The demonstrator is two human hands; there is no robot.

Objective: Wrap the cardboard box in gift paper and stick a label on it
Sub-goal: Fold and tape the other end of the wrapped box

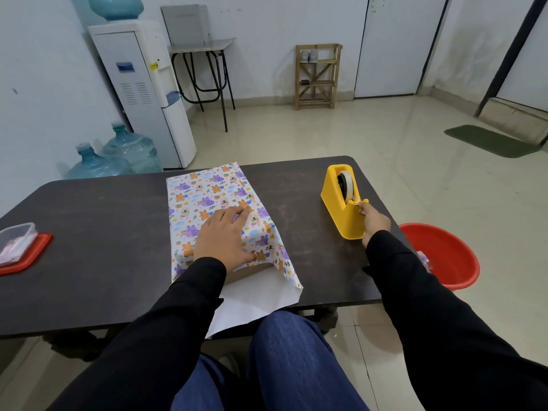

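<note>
While the person sat at the dark table (103, 221), the big things lay spread across its top. On the middle of the table lay the cardboard box (252, 272), almost all covered in gift paper (204, 197) with little purple and orange animals on it. At the near end the paper stood open, so a bit of brown box showed, and a white flap of paper hung over the table edge toward the person's lap.

Beside the table on the right, a red tub (444, 256) sat on the floor. Near the right edge of the table stood a yellow tape holder (341, 209) with a roll of tape (347, 182) in it. At the far left edge lay a clear plastic tub (16, 241) on a red lid (26, 259).

The left hand (222, 238) lay flat on top of the wrapped box, fingers spread out and pressing the paper down, not closed around anything. The right hand (375, 218) was at the front tip of the tape holder, its grip pinched together there at the cutting end. The tape end itself was too small to tell.
</note>
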